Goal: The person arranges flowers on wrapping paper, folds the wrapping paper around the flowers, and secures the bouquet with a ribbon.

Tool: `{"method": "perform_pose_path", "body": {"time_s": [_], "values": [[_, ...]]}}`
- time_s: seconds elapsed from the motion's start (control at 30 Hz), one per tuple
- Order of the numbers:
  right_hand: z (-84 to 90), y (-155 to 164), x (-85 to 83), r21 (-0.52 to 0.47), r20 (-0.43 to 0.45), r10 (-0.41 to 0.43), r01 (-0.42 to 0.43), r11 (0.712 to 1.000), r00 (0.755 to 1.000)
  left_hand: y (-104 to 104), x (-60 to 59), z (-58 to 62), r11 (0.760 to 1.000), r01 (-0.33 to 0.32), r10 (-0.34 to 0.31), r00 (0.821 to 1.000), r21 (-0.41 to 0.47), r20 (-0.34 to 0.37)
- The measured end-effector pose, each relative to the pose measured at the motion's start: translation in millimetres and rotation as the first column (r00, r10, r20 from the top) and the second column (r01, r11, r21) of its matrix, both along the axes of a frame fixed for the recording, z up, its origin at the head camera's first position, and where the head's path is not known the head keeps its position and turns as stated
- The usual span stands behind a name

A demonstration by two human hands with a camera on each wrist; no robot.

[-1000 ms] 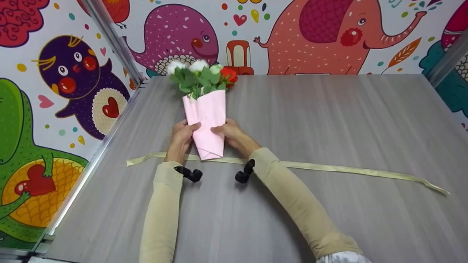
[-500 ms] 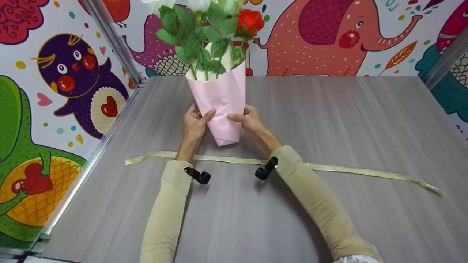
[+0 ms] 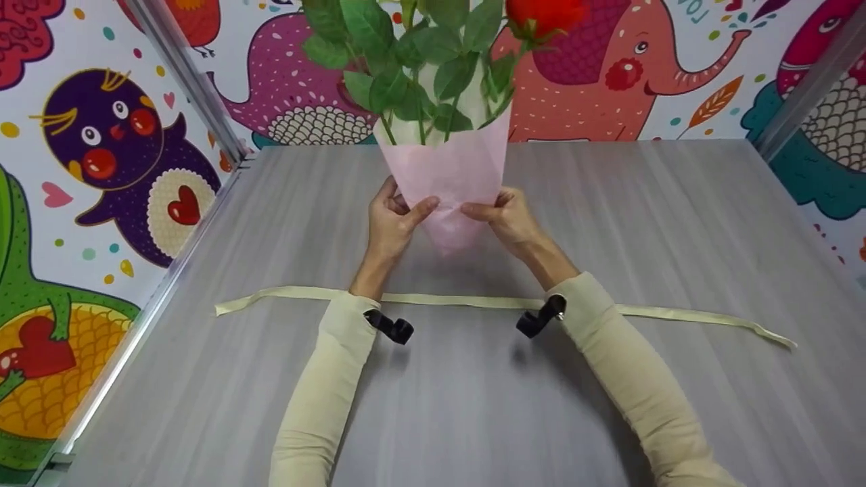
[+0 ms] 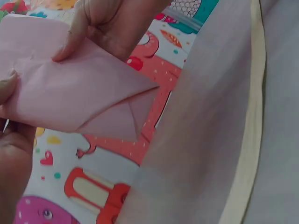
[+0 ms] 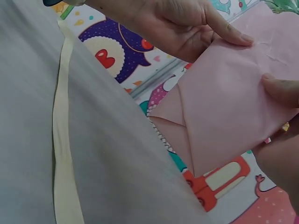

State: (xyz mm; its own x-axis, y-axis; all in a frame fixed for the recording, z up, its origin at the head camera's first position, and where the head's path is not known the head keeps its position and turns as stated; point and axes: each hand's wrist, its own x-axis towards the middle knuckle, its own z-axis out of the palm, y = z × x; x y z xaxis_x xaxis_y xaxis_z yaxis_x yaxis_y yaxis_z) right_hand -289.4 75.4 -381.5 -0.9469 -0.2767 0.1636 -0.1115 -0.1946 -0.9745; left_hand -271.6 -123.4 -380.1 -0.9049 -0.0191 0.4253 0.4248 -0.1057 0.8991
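Fingers and thumbs of my left hand (image 3: 391, 223) and right hand (image 3: 511, 218) pinch the pink paper cone (image 3: 450, 177) from both sides, holding the bouquet upright above the grey table (image 3: 676, 223). I see green leaves (image 3: 413, 67) and a red rose (image 3: 544, 13) on top. A cream ribbon (image 3: 676, 316) lies flat just behind my wrists.

Red rose (image 3: 545, 13), leaves (image 3: 406, 61) cropped at top edge
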Motion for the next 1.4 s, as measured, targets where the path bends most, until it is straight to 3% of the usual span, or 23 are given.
{"method": "perform_pose_path", "body": {"time_s": [0.13, 0.27, 0.4, 0.63, 0.8, 0.93, 1.07, 1.23, 1.4], "values": [[12.5, 28.4, 16.2, -0.063, -0.067, -0.031, 0.027, 0.998, 0.997, 26.3, 5.9, 7.8, 0.999, 0.043, -0.043, 0.999, -0.028, -0.013], [26.9, 50.2, 30.3, -0.193, -0.153, -0.132, 0.102, 0.976, 0.979, 45.6, 8.2, 15.2, 0.989, 0.13, -0.132, 0.991, -0.067, -0.026], [37.1, 49.0, 32.1, -0.206, -0.198, -0.155, 0.114, 0.972, 0.968, 42.0, 12.0, 19.9, 0.988, 0.135, -0.138, 0.99, -0.068, -0.038], [40.9, 48.5, 34.8, -0.257, -0.133, -0.078, 0.042, 0.965, 0.988, 31.7, 23.7, 16.5, 0.985, 0.118, -0.123, 0.992, -0.122, -0.034], [40.0, 59.6, 42.0, -0.221, -0.162, -0.111, 0.074, 0.972, 0.98, 39.5, 28.8, 12.2, 0.972, 0.152, -0.164, 0.985, -0.178, -0.055], [38.3, 69.2, 49.3, -0.177, -0.136, -0.115, 0.09, 0.98, 0.984, 46.2, 33.7, 11.0, 0.964, 0.166, -0.184, 0.981, -0.209, -0.068], [38.5, 75.5, 52.9, -0.136, -0.096, -0.131, 0.117, 0.984, 0.987, 47.2, 41.0, 12.1, 0.968, 0.167, -0.171, 0.985, -0.188, -0.003], [37.7, 77.2, 51.0, -0.06, -0.072, -0.169, 0.165, 0.985, 0.983, 45.5, 48.7, 16.6, 0.982, 0.179, -0.171, 0.979, -0.06, 0.109], [29.6, 76.3, 45.3, 0.004, 0.004, -0.142, 0.142, 0.99, 0.99, 42.5, 51.3, 17.1, 0.972, 0.227, -0.236, 0.936, 0.066, 0.26]]}}
